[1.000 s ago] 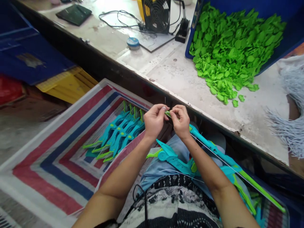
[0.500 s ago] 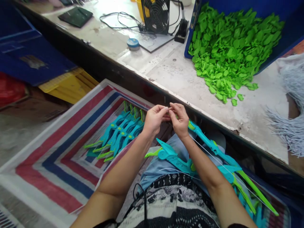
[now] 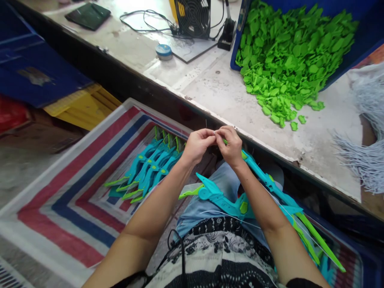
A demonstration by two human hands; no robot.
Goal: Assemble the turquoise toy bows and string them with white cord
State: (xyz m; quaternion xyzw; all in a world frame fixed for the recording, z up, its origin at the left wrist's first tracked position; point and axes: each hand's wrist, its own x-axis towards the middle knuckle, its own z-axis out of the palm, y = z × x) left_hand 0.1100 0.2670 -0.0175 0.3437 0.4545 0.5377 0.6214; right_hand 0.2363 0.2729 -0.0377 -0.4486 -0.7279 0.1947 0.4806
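In front of the table edge, my left hand (image 3: 198,145) and my right hand (image 3: 230,146) meet fingertip to fingertip, both pinched. Between them shows a tiny bit of white, apparently the end of a thin white cord (image 3: 274,200); the fingers cover most of it. That cord runs past my right forearm toward the tip of a green arm. A turquoise and green jointed plastic piece (image 3: 220,198) lies across my lap, partly behind my right forearm. Its longer turquoise limb (image 3: 264,174) stretches along the right side, below the table edge.
Several similar turquoise pieces (image 3: 150,164) lie in a striped, fabric-lined bin (image 3: 72,208) at left. On the table, a blue crate (image 3: 235,56) spills small green parts (image 3: 294,60). White cords (image 3: 364,160) hang at right. A fan (image 3: 193,18) and round tin (image 3: 163,52) stand farther back.
My hands have drawn closer, the fingertips now touching around the bit of white. The view has shifted slightly; the turquoise piece stays on my lap.
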